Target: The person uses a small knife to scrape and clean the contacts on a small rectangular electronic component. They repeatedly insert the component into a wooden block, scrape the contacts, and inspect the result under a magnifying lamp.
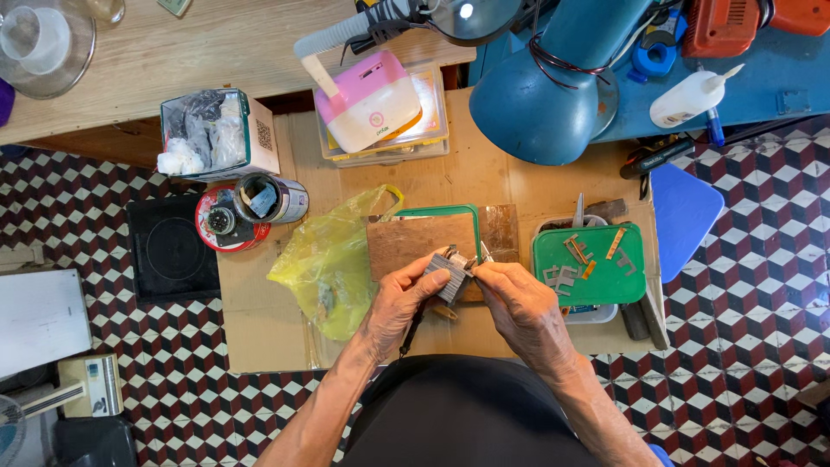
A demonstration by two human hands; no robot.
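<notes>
My left hand (399, 303) grips a small grey block of stacked metal plates (450, 275) over a brown wooden board (415, 242). My right hand (519, 303) pinches a thin metal piece at the block's right edge, fingertips touching the stack. Both hands meet just above my lap, in front of a green-rimmed tray (437, 209) lying under the board.
A green lid (605, 268) with loose metal strips sits to the right. A yellow plastic bag (333, 259) lies left. A blue desk lamp (553, 86), a pink device (367, 99), a box (216, 134) and a tin (268, 199) stand farther back on cardboard (259, 320).
</notes>
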